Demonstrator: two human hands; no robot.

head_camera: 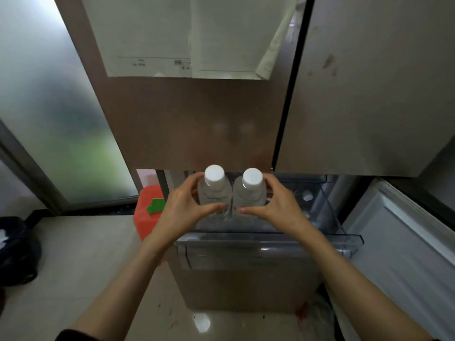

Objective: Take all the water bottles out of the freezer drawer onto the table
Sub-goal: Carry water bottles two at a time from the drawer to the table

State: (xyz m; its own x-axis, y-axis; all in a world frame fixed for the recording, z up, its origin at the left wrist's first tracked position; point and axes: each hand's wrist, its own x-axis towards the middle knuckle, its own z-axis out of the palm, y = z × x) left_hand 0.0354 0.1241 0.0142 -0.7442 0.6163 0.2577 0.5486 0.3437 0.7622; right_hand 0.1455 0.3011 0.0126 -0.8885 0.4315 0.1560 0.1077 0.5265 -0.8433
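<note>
The left hand (183,205) grips one water bottle (213,190) and the right hand (279,205) grips another (251,193) — both upright, just above the open freezer drawer (266,242). Next, I think: carry them to the tabletop, which is not in view.

Nothing can be read here. The white paper sheets (150,38) stuck on the fridge door (192,124) carry a few small printed marks and what looks like a barcode along their lower edge, all too blurred and small to make out.
</note>
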